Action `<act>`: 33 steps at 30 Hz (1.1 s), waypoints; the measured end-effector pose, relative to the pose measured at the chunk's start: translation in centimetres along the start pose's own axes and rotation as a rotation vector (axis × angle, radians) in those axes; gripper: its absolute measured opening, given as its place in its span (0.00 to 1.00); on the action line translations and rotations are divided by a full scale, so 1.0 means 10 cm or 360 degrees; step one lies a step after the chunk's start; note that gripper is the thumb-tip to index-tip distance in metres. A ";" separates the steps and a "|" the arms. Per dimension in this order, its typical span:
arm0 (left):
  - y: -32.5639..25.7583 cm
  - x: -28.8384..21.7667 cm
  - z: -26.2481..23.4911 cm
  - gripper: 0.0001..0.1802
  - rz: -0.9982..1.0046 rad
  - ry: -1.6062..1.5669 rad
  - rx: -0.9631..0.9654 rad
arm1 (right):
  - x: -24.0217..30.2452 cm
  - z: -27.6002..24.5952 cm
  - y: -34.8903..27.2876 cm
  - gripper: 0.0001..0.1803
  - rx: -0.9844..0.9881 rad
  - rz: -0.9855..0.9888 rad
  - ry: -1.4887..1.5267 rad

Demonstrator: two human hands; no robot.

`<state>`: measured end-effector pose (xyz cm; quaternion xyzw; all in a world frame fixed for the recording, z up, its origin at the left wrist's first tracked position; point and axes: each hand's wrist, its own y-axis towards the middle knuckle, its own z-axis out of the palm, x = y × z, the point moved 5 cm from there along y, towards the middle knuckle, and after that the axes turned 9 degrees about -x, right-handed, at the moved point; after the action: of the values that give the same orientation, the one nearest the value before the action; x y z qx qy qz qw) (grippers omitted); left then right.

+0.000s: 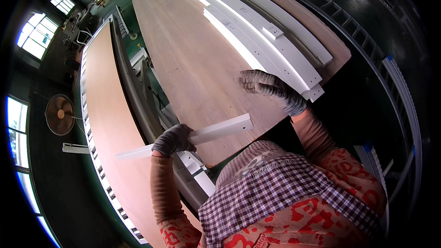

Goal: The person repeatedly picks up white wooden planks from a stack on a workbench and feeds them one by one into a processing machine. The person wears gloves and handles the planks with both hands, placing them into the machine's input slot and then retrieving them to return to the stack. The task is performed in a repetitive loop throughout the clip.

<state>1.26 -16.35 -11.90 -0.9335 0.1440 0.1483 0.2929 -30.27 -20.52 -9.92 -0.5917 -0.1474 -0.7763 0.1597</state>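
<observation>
One white strip is clenched in your left hand, off the near edge of the table; your right hand hovers released. Several white boards already lie stacked at the table's far side.

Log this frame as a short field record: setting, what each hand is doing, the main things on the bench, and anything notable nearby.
setting: workshop with windows at the left
left hand: gloved, gripping a long white slat near its middle
right hand: gloved, open, fingers spread above the wooden tabletop, holding nothing
stack: white drilled rails lie lengthwise on the tabletop's right side
left bench: second long wooden panel
nearby: round fan on the floor at the left
clothing: checked apron over a red patterned top
</observation>
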 end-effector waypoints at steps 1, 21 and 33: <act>0.12 -0.04 -0.01 0.33 0.0064 0.0012 0.0015 | 0.05 0.00 -0.07 0.43 0.0054 -0.0108 -0.0262; 0.33 -1.34 -0.17 0.23 0.0666 -0.0250 -0.1339 | -0.60 -0.54 -0.60 0.40 -0.0815 0.0176 -0.2000; -0.19 -0.63 1.76 0.18 -0.0367 -0.1437 -0.0816 | -1.01 -1.46 0.03 0.42 -0.1133 0.0652 -0.2212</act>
<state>-7.21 -3.36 -22.48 -0.8282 -0.1408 0.5326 0.1027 -40.33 -26.13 -23.44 -0.9698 0.1545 -0.1865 -0.0275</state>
